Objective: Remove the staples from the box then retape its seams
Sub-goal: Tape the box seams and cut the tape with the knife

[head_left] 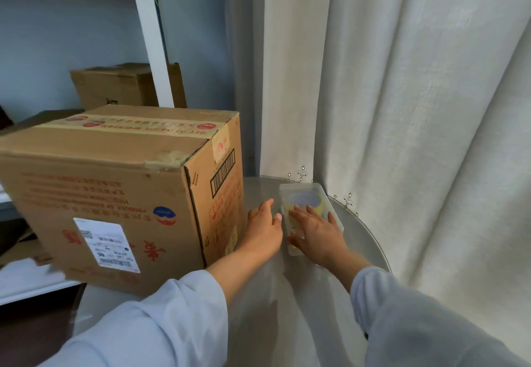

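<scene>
Two cardboard boxes sit to the left of the clear plastic tray [330,200], which serves as your landmark. The farther, smaller box [120,85] rests on a shelf [31,118] behind a white upright [152,50], well apart from the tray and likely not your concern. The large cardboard box [115,194] you must work on stands on the round table [287,295], just left of the tray, with printed tape [138,125] running along its top seam and a shipping label [106,244] on the near face; no staples can be made out from here.

Your left hand [265,227] lies in the gap between that box and the tray, fingers straight and relaxed, holding nothing, seemingly placed to steady the tray's left wall. Your right hand [316,233] is spread flat over the tray's near end, fingers extended, gripping nothing, probably reaching for a tool inside. A yellowish tape roll [309,200] sits in the tray's far end, beyond your fingertips. Whatever lies under your palm is hidden. A pale curtain [416,108] hangs behind and right of the tray.

The job looks barely begun.
</scene>
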Available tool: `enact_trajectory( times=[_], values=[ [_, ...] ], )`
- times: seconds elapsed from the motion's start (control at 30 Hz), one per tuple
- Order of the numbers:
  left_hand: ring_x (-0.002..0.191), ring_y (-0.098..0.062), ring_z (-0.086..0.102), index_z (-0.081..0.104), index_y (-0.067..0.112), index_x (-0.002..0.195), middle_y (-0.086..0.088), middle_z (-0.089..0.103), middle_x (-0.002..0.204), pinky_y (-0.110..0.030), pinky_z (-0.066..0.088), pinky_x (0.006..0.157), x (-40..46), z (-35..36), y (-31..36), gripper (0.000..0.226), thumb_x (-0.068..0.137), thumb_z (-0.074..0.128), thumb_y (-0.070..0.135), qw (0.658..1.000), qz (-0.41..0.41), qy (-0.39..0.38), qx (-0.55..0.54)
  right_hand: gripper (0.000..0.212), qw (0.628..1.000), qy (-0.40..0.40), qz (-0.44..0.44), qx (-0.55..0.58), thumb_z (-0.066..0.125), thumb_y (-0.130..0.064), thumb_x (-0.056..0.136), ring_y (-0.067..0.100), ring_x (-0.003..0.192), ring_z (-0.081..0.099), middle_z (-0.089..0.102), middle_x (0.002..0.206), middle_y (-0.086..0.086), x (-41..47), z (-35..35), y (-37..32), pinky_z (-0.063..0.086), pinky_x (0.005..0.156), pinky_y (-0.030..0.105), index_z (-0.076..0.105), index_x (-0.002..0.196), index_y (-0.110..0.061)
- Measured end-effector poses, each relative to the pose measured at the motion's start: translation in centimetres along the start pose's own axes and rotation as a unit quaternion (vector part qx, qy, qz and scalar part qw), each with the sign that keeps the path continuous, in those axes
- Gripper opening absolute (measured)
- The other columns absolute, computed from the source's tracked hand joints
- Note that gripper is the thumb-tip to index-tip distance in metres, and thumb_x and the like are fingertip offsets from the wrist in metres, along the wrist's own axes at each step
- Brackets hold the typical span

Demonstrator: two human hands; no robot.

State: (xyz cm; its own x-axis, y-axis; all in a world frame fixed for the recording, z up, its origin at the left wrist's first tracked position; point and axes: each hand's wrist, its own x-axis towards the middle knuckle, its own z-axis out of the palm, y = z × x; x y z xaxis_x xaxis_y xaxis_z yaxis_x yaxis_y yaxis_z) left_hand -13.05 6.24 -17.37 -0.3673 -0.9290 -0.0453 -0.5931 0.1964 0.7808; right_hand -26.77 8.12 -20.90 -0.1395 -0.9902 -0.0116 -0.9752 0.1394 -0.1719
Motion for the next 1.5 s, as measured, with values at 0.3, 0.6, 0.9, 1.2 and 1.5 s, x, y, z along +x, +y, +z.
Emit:
enact_trajectory(
  times=[0.3, 0.6, 0.9, 1.2, 1.5],
  values=[
    [0.125, -0.013, 0.047, 0.047, 0.025, 0.135, 0.002, 0.047, 0.14, -0.026, 0.035, 0.103, -4.6, -7.0, 7.3, 0.035, 0.103, 0.035, 0.026, 0.975, 0.205, 0.009, 0.08, 0.075, 0.997, 0.05, 0.041, 0.036, 0.041, -0.052, 0.095, 0.026, 0.149, 0.007, -0.004, 0.161, 0.008, -1.6, -3.3, -2.6, 0.013, 0.117, 0.051, -0.004, 0.152, -0.033],
    [0.113, -0.012, 0.056, 0.051, 0.023, 0.131, 0.003, 0.06, 0.124, -0.032, 0.047, 0.097, -7.4, -22.2, 6.4, 0.033, 0.1, 0.042, 0.017, 0.943, 0.213, 0.256, 0.031, 0.067, 0.916, 0.213, -0.135, 0.314, 0.029, -0.069, 0.081, 0.015, 0.145, 0.022, 0.026, 0.157, -0.007, -6.5, -12.1, -13.6, 0.022, 0.115, 0.045, 0.028, 0.144, -0.046],
    [0.135, -0.022, 0.036, 0.047, 0.037, 0.135, 0.005, 0.042, 0.146, -0.051, 0.028, 0.112, -10.1, -27.0, -5.6, 0.056, 0.088, 0.054, 0.007, 0.935, 0.027, 0.241, 0.258, 0.059, 0.957, 0.186, -0.148, 0.167, 0.056, -0.051, 0.089, 0.023, 0.137, 0.038, 0.019, 0.159, -0.008, -6.6, -11.2, -18.3, 0.04, 0.106, 0.043, 0.033, 0.143, -0.039],
    [0.135, -0.016, 0.033, 0.05, 0.041, 0.131, 0.009, 0.046, 0.139, -0.051, 0.011, 0.117, -9.7, -24.8, -3.3, 0.044, 0.091, 0.059, 0.027, 0.919, 0.132, 0.258, 0.267, 0.042, 0.948, 0.216, -0.052, 0.229, 0.058, -0.024, 0.093, 0.025, 0.111, 0.06, 0.063, 0.126, 0.003, -4.0, -12.7, -13.7, 0.049, 0.094, 0.041, 0.053, 0.133, -0.035],
    [0.142, -0.034, 0.02, 0.028, 0.031, 0.145, -0.004, -0.009, 0.158, -0.046, 0.025, 0.113, -9.5, -24.2, -6.8, 0.074, 0.083, 0.066, 0.043, 0.945, -0.001, 0.303, 0.123, 0.042, 0.945, 0.24, -0.043, 0.218, 0.052, -0.02, 0.097, 0.031, 0.113, 0.058, 0.062, 0.126, 0.008, -4.2, -12.2, -14.1, 0.047, 0.092, 0.04, 0.049, 0.138, -0.027]
  ],
)
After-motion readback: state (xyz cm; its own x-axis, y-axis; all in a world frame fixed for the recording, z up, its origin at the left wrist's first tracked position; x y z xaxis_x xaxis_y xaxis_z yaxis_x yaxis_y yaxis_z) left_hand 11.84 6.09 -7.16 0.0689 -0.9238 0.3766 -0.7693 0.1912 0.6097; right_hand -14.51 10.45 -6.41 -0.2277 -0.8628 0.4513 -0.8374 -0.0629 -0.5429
